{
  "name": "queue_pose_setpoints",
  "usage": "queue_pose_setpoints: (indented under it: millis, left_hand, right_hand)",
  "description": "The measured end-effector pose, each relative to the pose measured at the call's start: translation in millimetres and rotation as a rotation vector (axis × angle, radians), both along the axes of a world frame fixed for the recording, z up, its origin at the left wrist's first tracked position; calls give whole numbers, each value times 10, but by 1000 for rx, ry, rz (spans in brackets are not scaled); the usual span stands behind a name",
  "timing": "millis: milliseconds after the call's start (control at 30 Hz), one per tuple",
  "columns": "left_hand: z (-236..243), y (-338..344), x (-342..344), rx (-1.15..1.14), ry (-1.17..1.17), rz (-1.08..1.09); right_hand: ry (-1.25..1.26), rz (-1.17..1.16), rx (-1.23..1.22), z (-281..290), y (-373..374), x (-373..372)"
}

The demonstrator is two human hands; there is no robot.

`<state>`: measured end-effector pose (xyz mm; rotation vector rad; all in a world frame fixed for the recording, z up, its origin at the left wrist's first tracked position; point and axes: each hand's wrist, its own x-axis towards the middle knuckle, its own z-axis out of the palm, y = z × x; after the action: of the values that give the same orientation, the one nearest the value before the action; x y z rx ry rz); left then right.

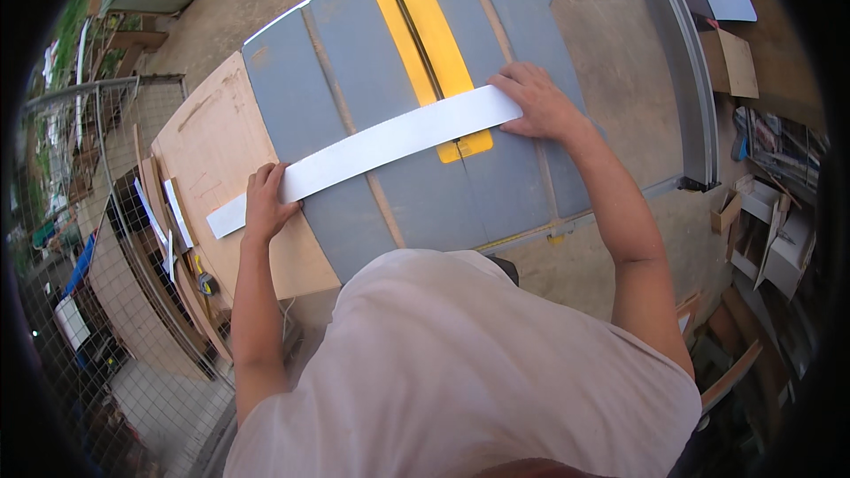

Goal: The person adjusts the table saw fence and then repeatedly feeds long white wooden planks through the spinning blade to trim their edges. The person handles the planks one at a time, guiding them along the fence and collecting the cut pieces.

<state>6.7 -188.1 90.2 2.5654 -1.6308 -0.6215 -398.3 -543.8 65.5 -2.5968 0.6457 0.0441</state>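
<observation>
A long white board (pixel 390 142) lies slantwise across the grey table of a table saw (pixel 292 115), over the yellow insert plate (pixel 434 35) with its dark slot. My left hand (pixel 266 202) grips the board near its left end, fingers over the far edge and thumb at the near edge. At the other end, my right hand (pixel 536 102) is closed round the board's right tip. The board's left end reaches over the wooden side panel (pixel 212 133). Part of the slot is hidden under the board.
On the right runs a long metal fence rail (pixel 686 62). A tape measure (pixel 205 281) and white strips (pixel 177 212) lie by the wooden panel's left edge. Wire mesh fencing (pixel 115 177) stands at far left. Offcuts and boxes (pixel 766 212) are piled at right.
</observation>
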Motion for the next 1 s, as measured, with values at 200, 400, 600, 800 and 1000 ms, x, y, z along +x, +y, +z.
queue_pose_setpoints:
  millis: [200,400,600,800,1000]
  left_hand:
    - [28,-44,-7,15,12,17]
    - [0,-49,24,15,9,20]
    - [51,-112,15,34,19,42]
    - [21,-94,41,25,9,36]
    - [21,-95,56,26,6,31]
  right_hand:
    - [39,-14,0,25,-19,33]
    - [40,-18,4,26,-25,42]
    - [62,-29,18,43,-24,60]
    - [47,-32,10,33,-35,73]
    - [26,-21,-6,-19,-62,82]
